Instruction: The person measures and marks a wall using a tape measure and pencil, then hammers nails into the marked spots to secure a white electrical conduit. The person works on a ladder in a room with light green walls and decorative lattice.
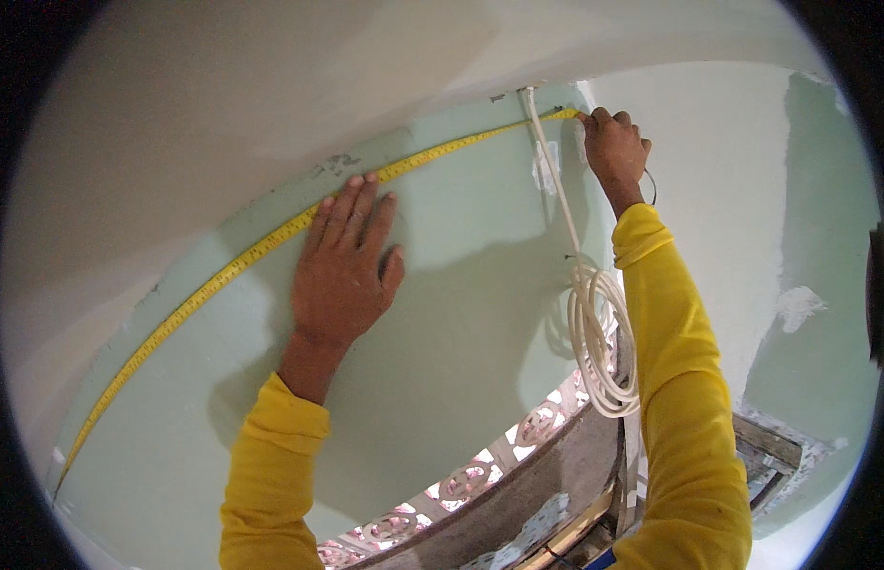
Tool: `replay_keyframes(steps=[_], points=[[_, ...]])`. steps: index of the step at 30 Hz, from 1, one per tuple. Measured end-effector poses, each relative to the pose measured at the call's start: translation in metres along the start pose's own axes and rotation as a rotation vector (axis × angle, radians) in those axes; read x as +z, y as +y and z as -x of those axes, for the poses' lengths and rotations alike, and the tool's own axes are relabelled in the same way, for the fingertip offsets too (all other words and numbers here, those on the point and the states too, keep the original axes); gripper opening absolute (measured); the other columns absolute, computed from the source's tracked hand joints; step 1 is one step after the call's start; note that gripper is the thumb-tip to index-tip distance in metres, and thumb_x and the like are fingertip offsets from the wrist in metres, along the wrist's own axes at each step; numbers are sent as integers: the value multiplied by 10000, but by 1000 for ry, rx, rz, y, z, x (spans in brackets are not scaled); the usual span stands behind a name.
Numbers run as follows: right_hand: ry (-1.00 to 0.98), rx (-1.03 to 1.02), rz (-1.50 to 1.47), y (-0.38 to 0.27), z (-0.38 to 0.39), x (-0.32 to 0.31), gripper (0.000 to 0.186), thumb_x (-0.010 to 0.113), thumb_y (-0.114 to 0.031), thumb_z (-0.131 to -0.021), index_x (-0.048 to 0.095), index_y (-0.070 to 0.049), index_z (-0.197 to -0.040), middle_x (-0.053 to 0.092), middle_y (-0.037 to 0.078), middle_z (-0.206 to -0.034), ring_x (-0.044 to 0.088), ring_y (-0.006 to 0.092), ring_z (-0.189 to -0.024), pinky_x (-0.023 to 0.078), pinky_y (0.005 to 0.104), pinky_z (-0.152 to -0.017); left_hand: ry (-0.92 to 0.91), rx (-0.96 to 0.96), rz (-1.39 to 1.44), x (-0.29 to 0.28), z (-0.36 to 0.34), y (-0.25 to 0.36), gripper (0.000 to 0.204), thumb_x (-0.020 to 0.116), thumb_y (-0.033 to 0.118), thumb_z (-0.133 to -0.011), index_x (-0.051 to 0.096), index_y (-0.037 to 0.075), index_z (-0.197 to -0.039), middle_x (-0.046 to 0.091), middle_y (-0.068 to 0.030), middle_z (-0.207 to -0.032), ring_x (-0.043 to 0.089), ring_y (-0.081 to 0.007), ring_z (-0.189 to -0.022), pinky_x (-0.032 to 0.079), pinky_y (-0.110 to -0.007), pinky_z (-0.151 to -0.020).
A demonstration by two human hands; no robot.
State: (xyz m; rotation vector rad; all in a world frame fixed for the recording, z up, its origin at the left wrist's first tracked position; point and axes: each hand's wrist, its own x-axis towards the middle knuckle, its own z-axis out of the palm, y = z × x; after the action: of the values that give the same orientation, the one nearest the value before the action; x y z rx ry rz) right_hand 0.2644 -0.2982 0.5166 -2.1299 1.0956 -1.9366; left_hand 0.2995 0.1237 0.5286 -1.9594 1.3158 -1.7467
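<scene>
A yellow measuring tape (pixel 224 274) is stretched along the top of a pale green wall (pixel 442 304), just under the ceiling. My left hand (pixel 342 261) lies flat against the wall, its fingers stretched out and the fingertips pressing on the tape. At the corner on the right, my right hand (pixel 615 147) is closed round the tape's right end; whatever else sits inside that fist is hidden. Toward the far left the tape narrows and runs down to the wall's edge.
A white cable (pixel 556 180) drops from the ceiling line, passing by the tape, and ends in a hanging coil (pixel 599 351) beside my right sleeve. Patterned vent blocks (pixel 466 482) run along the wall below. A wooden frame (pixel 770 446) shows at the lower right.
</scene>
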Motion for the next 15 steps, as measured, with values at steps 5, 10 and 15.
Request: replay_keyframes(steps=[5,10,15], points=[[27,-48,33,4,-8,-4,336,537,-435,-1065,731,-180,-1164,694,135,-1085,701,350,-1051,505,594,-917,-12,-13,-3,1,-1,2,573,611,277,-975,511,43,-1488,390,-182,-1648,350,-345,-1537,268,-505,-1273],[131,-59,7,-8,-19,-15,347,514,-439,-1074,715,-183,-1196,697,139,-1106,697,366,-1065,504,602,-923,-12,-8,-17,1,0,0,572,611,285,-978,511,53,-1491,387,-183,-1649,345,-349,-1539,260,-514,-1274],[-50,-120,-14,-10,-50,-3,405,478,-483,-1081,699,-195,-1262,701,151,-1209,677,391,-1152,489,617,-982,-6,-11,-15,1,-2,-1,575,612,290,-980,511,54,-1495,388,-182,-1649,348,-356,-1538,261,-518,-1272]])
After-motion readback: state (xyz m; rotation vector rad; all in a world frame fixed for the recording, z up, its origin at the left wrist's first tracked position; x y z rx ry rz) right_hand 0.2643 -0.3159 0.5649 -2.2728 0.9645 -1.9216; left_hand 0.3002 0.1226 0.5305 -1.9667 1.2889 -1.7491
